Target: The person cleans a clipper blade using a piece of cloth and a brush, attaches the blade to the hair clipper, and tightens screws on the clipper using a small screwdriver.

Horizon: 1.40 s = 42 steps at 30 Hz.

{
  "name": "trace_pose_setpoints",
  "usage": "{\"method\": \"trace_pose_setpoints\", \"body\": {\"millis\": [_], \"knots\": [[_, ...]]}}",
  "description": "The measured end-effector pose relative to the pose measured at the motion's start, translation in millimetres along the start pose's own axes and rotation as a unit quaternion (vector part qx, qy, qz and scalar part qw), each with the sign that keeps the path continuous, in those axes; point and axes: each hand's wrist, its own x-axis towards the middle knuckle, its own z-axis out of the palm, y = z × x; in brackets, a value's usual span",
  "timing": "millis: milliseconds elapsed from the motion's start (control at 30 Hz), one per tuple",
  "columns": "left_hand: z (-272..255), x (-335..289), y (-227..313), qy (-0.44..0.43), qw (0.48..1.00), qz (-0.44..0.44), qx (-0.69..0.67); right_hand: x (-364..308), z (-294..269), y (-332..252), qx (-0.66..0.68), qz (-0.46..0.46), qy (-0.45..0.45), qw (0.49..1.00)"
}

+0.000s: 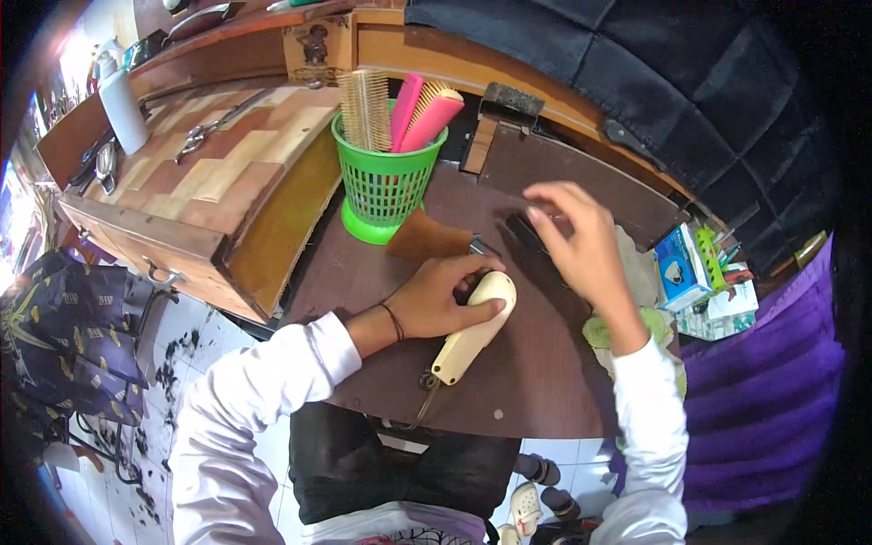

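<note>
white sleeves (227, 413) nearest, your left hand (440, 295) grips a cream clipper (465, 343), rounded at its far end; your right hand (581, 241) is loosely spread.

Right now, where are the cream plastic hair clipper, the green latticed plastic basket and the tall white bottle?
Cream plastic hair clipper (469, 341): head view, middle of its casing.
Green latticed plastic basket (389, 183): head view, its slotted wall.
Tall white bottle (123, 111): head view, middle of its side.

The clipper (465, 346) is cream with a rounded upper end, gripped in the left hand (443, 296) over the brown table (563, 386) — slanting up and rightward, its narrower end toward the near edge, a thin cord (426, 405) trailing below.
</note>
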Motion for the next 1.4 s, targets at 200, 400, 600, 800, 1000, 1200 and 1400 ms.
{"method": "trace_pose_setpoints", "body": {"millis": [200,400,600,800,1000,1200,1400], "knots": [[-10.5,-6.4,-15.2,0.043,0.998,0.048,0.022,102.5,19.4,-64.6,0.044,-0.099,-0.172,0.979],[-12.3,-7.0,-24.9,0.048,0.996,0.078,-0.011,174.0,70.4,-76.4,-0.078,-0.124,-0.433,0.889],[-13.5,-9.6,-36.2,0.101,0.986,0.127,0.026,198.5,104.9,-123.9,-0.390,0.032,-0.577,0.717],[-10.4,-7.6,-49.4,0.090,0.985,0.140,0.032,201.9,113.7,-104.8,-0.333,0.025,-0.554,0.762],[-7.0,-2.4,-51.0,0.094,0.993,0.067,-0.022,214.6,114.5,-81.5,-0.312,-0.074,-0.541,0.778],[-6.6,8.6,-35.1,0.042,0.996,0.071,-0.015,198.6,24.1,-69.3,-0.152,-0.115,-0.331,0.924],[-3.6,-1.6,-15.0,-0.020,0.982,0.072,0.174,71.5,-39.4,-32.1,0.010,0.083,-0.108,0.991]]}}
